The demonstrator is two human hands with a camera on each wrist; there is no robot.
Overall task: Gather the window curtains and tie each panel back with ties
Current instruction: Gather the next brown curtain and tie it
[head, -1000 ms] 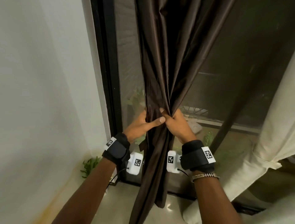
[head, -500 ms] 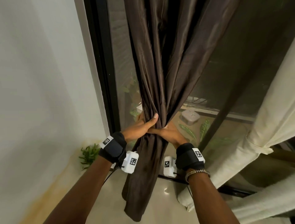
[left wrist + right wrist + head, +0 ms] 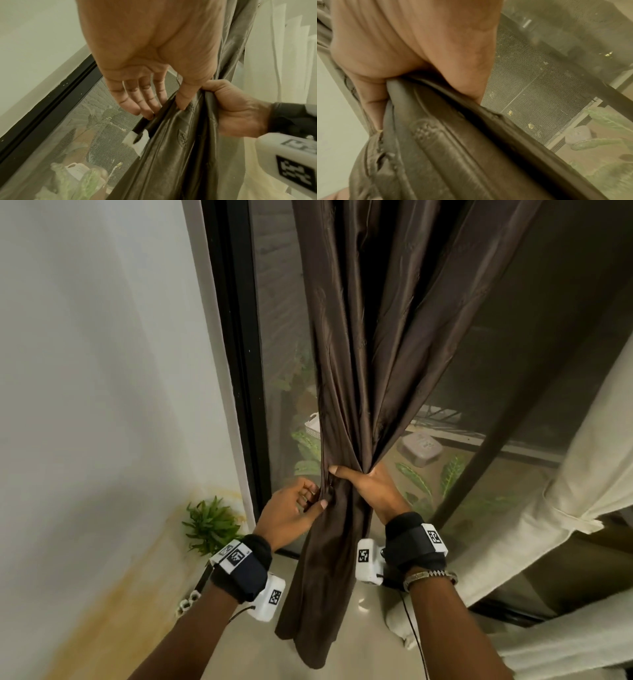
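A dark brown curtain [image 3: 376, 337] hangs in front of the window, gathered into a narrow bunch at waist height. My right hand [image 3: 354, 475] grips that bunch, fingers wrapped round the folds [image 3: 453, 155]; the left wrist view shows it as a closed fist [image 3: 236, 108]. Just to its left and lower, my left hand [image 3: 317, 497] pinches the curtain's left edge fold [image 3: 180, 155], thumb in front and fingers behind. A short black strip with a white tab [image 3: 138, 134] pokes out below those fingers; what it is stays unclear.
A cream curtain panel [image 3: 548, 501] at the right is drawn aside with a band round it. The black window frame [image 3: 236, 371] stands left of the brown curtain beside a white wall. A small green plant [image 3: 210, 525] sits on the floor in the corner.
Both hands have slid down the curtain. My left hand left the front of the bunch and now pinches its left edge, while my right hand holds the bunch alone.
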